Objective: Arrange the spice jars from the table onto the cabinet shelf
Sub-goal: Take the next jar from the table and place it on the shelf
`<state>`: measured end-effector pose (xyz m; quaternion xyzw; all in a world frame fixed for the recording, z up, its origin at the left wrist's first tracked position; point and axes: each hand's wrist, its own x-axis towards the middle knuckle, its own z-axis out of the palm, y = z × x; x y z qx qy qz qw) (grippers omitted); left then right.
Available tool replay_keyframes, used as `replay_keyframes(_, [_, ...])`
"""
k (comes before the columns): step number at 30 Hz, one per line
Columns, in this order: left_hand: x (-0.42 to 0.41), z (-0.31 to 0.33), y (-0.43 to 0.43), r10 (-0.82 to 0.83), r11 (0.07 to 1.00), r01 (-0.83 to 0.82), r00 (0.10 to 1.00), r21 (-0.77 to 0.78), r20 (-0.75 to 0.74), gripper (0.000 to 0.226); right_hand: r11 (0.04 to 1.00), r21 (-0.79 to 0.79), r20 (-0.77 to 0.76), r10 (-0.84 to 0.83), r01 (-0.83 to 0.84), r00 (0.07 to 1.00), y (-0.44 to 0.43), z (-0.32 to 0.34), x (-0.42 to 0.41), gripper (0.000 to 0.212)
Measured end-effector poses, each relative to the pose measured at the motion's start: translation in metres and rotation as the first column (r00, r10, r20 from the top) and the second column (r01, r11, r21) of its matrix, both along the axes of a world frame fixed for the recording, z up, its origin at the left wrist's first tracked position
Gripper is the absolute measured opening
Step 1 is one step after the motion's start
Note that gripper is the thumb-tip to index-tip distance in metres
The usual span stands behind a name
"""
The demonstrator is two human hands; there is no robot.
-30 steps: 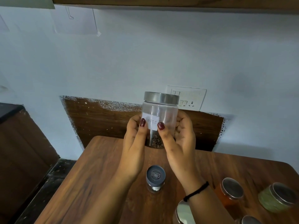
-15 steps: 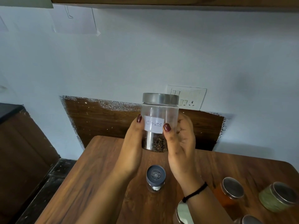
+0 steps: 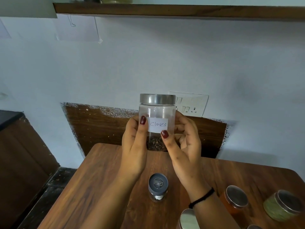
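A clear jar [image 3: 157,113] with a steel lid and a paper label reading "Cloves" is held upright above the wooden table [image 3: 99,179], dark cloves at its bottom. My left hand [image 3: 134,146] grips its left side, thumb beside the label. My right hand [image 3: 184,146] grips the right side, thumb under the label. On the table stand a small jar with a grey cap [image 3: 158,187], an orange jar [image 3: 235,199], a green jar [image 3: 283,207], and a steel-lidded jar [image 3: 189,219] at the bottom edge. The wooden shelf [image 3: 181,11] runs overhead.
A white switch and socket plate [image 3: 193,104] sits on the wall behind the clove jar. Bottoms of jars [image 3: 115,0] show on the shelf at the top edge. A dark counter [image 3: 9,116] lies at the left. Another lid [image 3: 254,227] peeks in at the bottom right.
The jar has turned in my hands so the "Cloves" label faces me fully. The view has tilted up slightly, bringing the shelf edge lower into view.
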<state>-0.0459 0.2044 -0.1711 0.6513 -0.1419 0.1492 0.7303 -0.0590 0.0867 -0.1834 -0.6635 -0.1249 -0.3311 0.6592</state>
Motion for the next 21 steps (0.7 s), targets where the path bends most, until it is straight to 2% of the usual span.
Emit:
replay_keyframes(6, [0.003, 0.007, -0.003, -0.005, 1.0, 0.005, 1.0, 0.011, 0.029, 0.041, 0.998, 0.0, -0.031, 0.059, -0.059, 0.998, 0.0, 0.004, -0.002, 0.074])
replay_keyframes(11, [0.005, 0.017, -0.003, -0.05, 0.997, 0.047, 0.997, 0.057, 0.063, 0.053, 0.998, 0.013, -0.016, 0.066, -0.066, 0.998, -0.005, 0.014, -0.003, 0.075])
replay_keyframes(14, [0.007, 0.027, -0.001, -0.117, 0.99, 0.109, 0.989, 0.087, 0.09, 0.044, 0.998, 0.025, 0.003, 0.053, -0.053, 0.999, -0.007, 0.023, -0.002, 0.073])
replay_keyframes(18, [0.01, 0.039, 0.009, -0.21, 0.956, 0.177, 0.97, 0.235, 0.125, 0.047, 0.998, 0.047, 0.031, 0.04, -0.042, 0.999, -0.01, 0.031, 0.0, 0.072])
replay_keyframes(21, [0.011, 0.044, 0.018, -0.177, 0.932, 0.11, 0.97, 0.346, 0.167, 0.06, 0.998, 0.046, 0.044, 0.037, -0.039, 0.998, -0.012, 0.039, 0.003, 0.07])
